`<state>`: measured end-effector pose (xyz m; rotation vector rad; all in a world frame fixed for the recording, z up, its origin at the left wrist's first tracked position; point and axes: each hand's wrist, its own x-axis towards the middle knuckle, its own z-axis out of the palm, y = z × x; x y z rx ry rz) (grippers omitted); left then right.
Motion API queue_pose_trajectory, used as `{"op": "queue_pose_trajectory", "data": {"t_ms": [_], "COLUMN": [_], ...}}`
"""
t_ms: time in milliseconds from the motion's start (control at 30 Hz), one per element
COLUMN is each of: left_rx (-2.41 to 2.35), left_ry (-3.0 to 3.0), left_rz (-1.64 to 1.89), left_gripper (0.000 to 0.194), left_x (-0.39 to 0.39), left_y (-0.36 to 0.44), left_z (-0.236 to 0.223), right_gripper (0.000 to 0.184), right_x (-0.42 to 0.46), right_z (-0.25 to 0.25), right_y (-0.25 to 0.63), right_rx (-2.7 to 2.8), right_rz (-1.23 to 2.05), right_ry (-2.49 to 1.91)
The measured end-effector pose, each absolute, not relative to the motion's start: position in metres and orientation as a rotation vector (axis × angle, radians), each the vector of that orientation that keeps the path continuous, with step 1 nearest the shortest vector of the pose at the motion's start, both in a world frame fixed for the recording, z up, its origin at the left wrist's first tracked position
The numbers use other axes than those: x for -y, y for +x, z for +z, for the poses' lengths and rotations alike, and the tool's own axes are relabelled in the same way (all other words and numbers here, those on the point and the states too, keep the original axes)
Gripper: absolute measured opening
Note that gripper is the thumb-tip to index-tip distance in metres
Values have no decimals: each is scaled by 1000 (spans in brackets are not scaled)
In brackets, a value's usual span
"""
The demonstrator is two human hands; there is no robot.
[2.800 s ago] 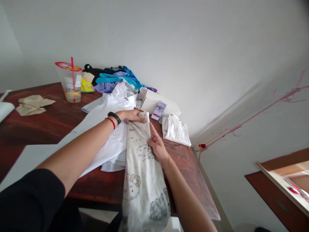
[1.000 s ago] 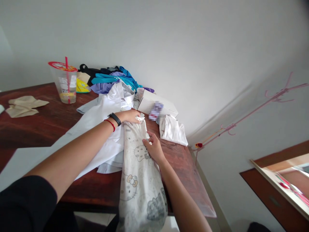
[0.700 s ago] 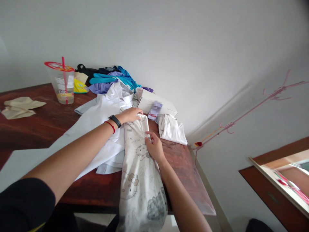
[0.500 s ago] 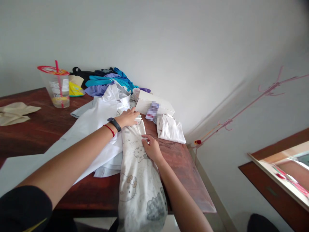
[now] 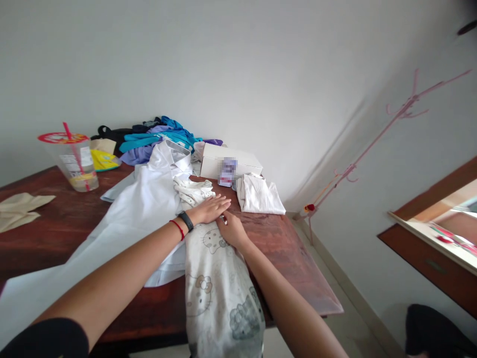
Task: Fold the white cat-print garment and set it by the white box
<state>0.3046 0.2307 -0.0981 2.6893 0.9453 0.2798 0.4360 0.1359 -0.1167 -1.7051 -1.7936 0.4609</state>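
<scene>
A cream garment printed with cartoon cats [image 5: 218,288] lies lengthwise on the dark wooden table [image 5: 59,228] and hangs over its near edge. Its far end is bunched up [image 5: 194,190]. My left hand [image 5: 210,209], with a black band and a red string at the wrist, lies flat with fingers spread on the garment. My right hand [image 5: 231,229] rests on the garment's right edge just beside it, fingers curled at the cloth. A white shirt [image 5: 145,204] lies spread under and left of the garment.
A white box [image 5: 227,161] and a folded white cloth [image 5: 259,195] sit at the far right by the wall. A heap of blue, purple and black clothes [image 5: 152,136] lies behind. A plastic cup with red lid and straw [image 5: 72,159] and beige cloth [image 5: 17,209] are left.
My left hand let go of the garment's far end, drew back and now lies flat on it; that end is bunched. My right hand shifted little. The view tilted.
</scene>
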Motion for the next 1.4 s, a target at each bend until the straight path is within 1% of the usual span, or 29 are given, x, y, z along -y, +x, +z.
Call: {"op": "queue_pose_trajectory", "data": {"t_ms": [67,133,267,333,467,633,733,833,933,1033,1133,1200,1333,1400], "left_rx": [-954,-958,-942,-926,-889,-911,-895,-882,-879,-886,-904,-913,-924,-943], "left_ry": [2706,2730,2789,2818,2864,2870,2882,2887,2882,2871,2851,2838,2804,2773], "left_rz": [284,297,329,360,415,462,482,508,536,560,577,580,565,550], "left_gripper": [57,56,52,50,43,40,41,42,39,38,38,37,35,38], "left_x": [-236,-240,-244,-245,-247,-245,-244,-243,-243,-240,-237,-236,-234,-232], "left_y": [303,301,299,299,300,301,301,301,301,300,299,299,299,299], "left_z": [-108,-112,-118,-122,-129,-130,-129,-129,-129,-127,-123,-122,-120,-117], "right_gripper": [19,25,54,61,54,46,44,44,55,69,78,75,57,53], "right_x": [-137,-134,-111,-89,-27,42,63,72,78,82,84,85,86,85], "right_z": [-116,-115,-110,-108,-114,-137,-147,-152,-153,-151,-148,-147,-142,-135], "right_y": [438,440,443,444,453,462,464,468,478,488,486,478,466,465], "right_rx": [1775,1751,1714,1713,1686,1570,1545,1511,1552,1613,1609,1540,1195,1062], "right_rz": [490,547,622,634,725,464,329,292,436,590,690,813,1030,1132], "right_ry": [-1690,-1665,-1646,-1649,-1644,-1786,-1816,-1890,-1899,-1818,-1711,-1630,-1449,-1360]}}
